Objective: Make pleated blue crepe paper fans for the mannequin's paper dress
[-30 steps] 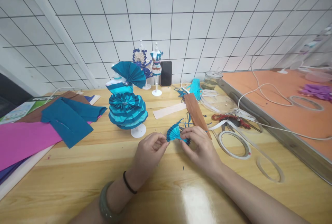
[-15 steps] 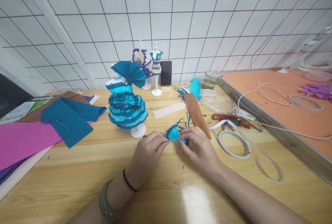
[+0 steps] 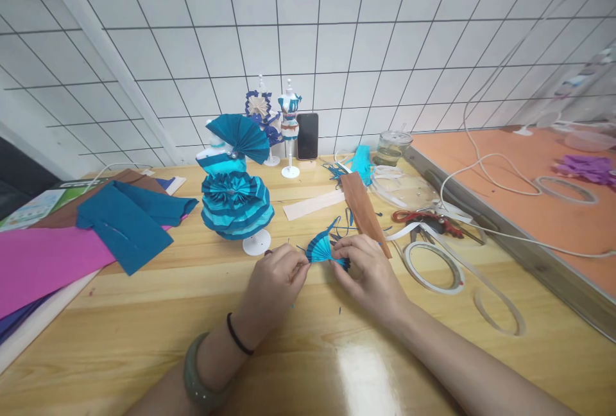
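A small pleated blue paper fan (image 3: pixel 319 247) is spread between my two hands, above the wooden table (image 3: pixel 144 332). My left hand (image 3: pixel 282 278) pinches its left edge between thumb and fingertips. On the other side, my right hand (image 3: pixel 368 271) grips the fan near its gathered base, and my fingers hide part of the darker pleats there. Behind my left hand stands a mannequin in a ruffled blue paper dress (image 3: pixel 235 204), with a large teal fan (image 3: pixel 240 137) at its top.
Left lie teal paper (image 3: pixel 128 223) and pink paper (image 3: pixel 52 262). A brown strip (image 3: pixel 363 210), tape roll (image 3: pixel 434 267) and red-handled tool (image 3: pixel 423 218) are at the right. Smaller mannequins (image 3: pixel 290 124), a phone (image 3: pixel 308 136) and a lidded cup (image 3: pixel 393 146) stand by the wall.
My left hand has shifted very slightly left, and the small fan's left edge has moved a little with it. My right hand keeps its grip, almost unmoved.
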The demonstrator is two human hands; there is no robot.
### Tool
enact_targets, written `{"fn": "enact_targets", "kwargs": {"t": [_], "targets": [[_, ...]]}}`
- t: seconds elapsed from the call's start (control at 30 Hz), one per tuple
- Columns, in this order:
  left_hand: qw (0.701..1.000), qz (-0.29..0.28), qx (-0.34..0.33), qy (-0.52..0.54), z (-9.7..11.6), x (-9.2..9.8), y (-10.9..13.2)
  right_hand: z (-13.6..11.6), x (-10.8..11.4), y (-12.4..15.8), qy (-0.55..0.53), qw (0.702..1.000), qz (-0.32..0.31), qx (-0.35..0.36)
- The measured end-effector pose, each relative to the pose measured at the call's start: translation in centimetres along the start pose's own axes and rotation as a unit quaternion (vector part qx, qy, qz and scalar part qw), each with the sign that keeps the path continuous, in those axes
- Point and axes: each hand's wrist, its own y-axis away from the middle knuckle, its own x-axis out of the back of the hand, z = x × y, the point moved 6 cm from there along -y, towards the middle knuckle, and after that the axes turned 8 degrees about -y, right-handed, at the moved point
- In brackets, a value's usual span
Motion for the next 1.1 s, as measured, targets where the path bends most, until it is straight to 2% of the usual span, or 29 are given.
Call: {"fn": "enact_targets", "kwargs": {"t": [0.37, 0.83, 1.1], "targets": [[0.997, 0.001, -0.044, -0.067, 1.4, 0.1, 0.2, -0.3, 0.3, -0.2, 0.030, 0.999, 0.011, 0.002], [0.999, -0.010, -0.006, -0.030, 1.4, -0.2, 0.3, -0.4, 0.4, -0.1, 0.032, 0.999, 0.036, -0.011], [0.999, -0.028, 0.004, -0.015, 0.6, -0.5, 0.2, 0.1, 0.7, -0.6, 0.025, 0.998, 0.063, -0.012]]}}
